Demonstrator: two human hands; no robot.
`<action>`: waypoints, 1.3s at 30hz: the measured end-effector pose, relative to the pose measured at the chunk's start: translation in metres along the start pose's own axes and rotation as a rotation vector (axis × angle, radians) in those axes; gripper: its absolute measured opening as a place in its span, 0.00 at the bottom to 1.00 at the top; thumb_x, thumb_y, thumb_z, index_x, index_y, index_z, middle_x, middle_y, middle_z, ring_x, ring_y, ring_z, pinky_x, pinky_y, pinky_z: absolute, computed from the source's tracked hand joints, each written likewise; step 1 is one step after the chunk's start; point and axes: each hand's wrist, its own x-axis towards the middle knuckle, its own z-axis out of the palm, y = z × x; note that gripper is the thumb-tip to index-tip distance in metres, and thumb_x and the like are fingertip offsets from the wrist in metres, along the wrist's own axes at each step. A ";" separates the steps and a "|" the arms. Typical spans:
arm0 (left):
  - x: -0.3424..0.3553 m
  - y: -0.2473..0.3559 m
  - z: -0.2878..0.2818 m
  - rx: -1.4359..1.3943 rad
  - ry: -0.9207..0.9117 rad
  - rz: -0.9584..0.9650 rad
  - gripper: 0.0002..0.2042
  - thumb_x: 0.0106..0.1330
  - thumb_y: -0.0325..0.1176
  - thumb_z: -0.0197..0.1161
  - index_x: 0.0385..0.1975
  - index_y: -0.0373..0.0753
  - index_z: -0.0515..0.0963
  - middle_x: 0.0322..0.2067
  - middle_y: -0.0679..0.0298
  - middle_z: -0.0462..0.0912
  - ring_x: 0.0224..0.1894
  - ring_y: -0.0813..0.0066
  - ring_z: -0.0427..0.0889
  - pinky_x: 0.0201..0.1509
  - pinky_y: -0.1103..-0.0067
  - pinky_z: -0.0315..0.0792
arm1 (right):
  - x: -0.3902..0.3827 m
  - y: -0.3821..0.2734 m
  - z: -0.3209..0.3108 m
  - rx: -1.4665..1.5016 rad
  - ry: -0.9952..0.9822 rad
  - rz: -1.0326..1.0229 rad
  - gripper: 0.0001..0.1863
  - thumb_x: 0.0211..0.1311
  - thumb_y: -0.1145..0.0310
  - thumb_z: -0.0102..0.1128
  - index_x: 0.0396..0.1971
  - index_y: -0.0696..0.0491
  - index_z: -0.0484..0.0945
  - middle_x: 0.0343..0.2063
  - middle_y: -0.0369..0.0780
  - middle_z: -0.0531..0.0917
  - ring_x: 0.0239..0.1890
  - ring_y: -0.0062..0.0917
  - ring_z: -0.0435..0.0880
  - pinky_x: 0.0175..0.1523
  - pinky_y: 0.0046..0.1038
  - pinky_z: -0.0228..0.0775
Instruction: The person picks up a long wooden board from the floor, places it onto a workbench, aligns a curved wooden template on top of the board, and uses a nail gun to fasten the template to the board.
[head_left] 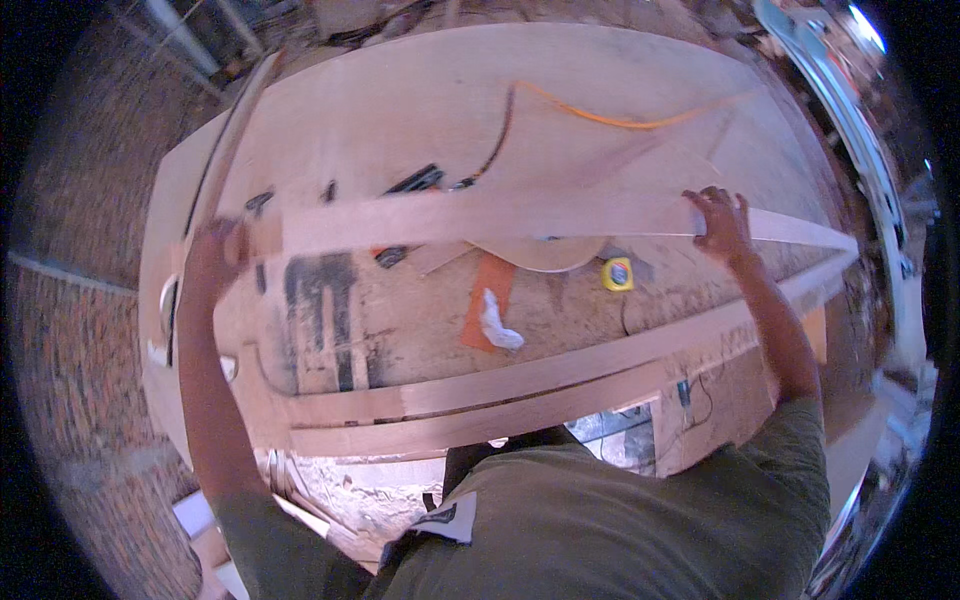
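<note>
Green shirt (630,520) foremost! Left hand (226,250) and right hand (720,222) grip one board (400,222), not yet released. Two strips (520,378) lie nearer.

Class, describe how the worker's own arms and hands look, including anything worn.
The left hand and right hand wear no gloves. The forearms are uncovered, below short, dark olive-green sleeves. Finer detail is blurred.
</note>
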 end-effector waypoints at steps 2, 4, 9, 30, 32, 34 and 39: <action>0.020 0.010 -0.019 0.051 0.180 0.005 0.38 0.49 0.33 0.78 0.66 0.46 0.72 0.66 0.54 0.70 0.68 0.53 0.69 0.75 0.55 0.58 | 0.037 0.000 -0.008 0.015 0.050 0.018 0.45 0.41 0.68 0.75 0.66 0.35 0.70 0.58 0.40 0.76 0.66 0.35 0.71 0.70 0.60 0.54; 0.021 0.022 -0.026 0.024 0.313 -0.065 0.40 0.50 0.33 0.77 0.68 0.47 0.69 0.69 0.53 0.67 0.70 0.52 0.67 0.76 0.53 0.54 | 0.082 -0.007 -0.022 0.035 0.071 -0.004 0.45 0.41 0.69 0.74 0.66 0.36 0.70 0.57 0.40 0.76 0.65 0.36 0.72 0.69 0.59 0.55; -0.041 0.052 0.025 -0.147 0.498 -0.146 0.44 0.49 0.39 0.79 0.70 0.49 0.67 0.72 0.54 0.61 0.74 0.51 0.58 0.76 0.51 0.53 | 0.191 -0.032 -0.031 0.071 0.118 -0.064 0.44 0.41 0.68 0.74 0.66 0.38 0.70 0.56 0.42 0.78 0.62 0.38 0.75 0.62 0.57 0.66; -0.750 0.237 0.216 -0.285 -0.470 -1.383 0.38 0.44 0.48 0.82 0.55 0.34 0.78 0.59 0.42 0.73 0.65 0.42 0.66 0.71 0.56 0.62 | 0.385 -0.406 -0.050 0.088 -0.016 -0.331 0.45 0.44 0.64 0.72 0.69 0.36 0.68 0.65 0.36 0.76 0.66 0.36 0.74 0.67 0.64 0.59; -0.770 0.258 0.218 -0.390 -0.516 -1.390 0.38 0.45 0.51 0.81 0.54 0.34 0.79 0.58 0.43 0.74 0.65 0.43 0.67 0.71 0.57 0.63 | 0.390 -0.427 -0.044 0.057 -0.020 -0.334 0.44 0.45 0.64 0.71 0.69 0.36 0.69 0.64 0.36 0.76 0.66 0.37 0.74 0.67 0.65 0.59; -0.789 0.272 0.213 -0.487 -0.590 -1.392 0.37 0.46 0.53 0.80 0.53 0.34 0.80 0.56 0.43 0.76 0.65 0.44 0.67 0.70 0.58 0.64 | 0.398 -0.449 -0.035 0.054 0.022 -0.301 0.41 0.46 0.65 0.70 0.67 0.36 0.71 0.64 0.36 0.77 0.66 0.37 0.75 0.67 0.65 0.58; -0.814 0.285 0.206 -0.687 -0.598 -1.643 0.36 0.47 0.53 0.79 0.51 0.33 0.81 0.53 0.42 0.79 0.61 0.48 0.73 0.67 0.60 0.68 | 0.414 -0.485 -0.008 0.032 0.058 -0.269 0.39 0.48 0.65 0.69 0.66 0.34 0.72 0.63 0.38 0.78 0.66 0.39 0.75 0.68 0.68 0.54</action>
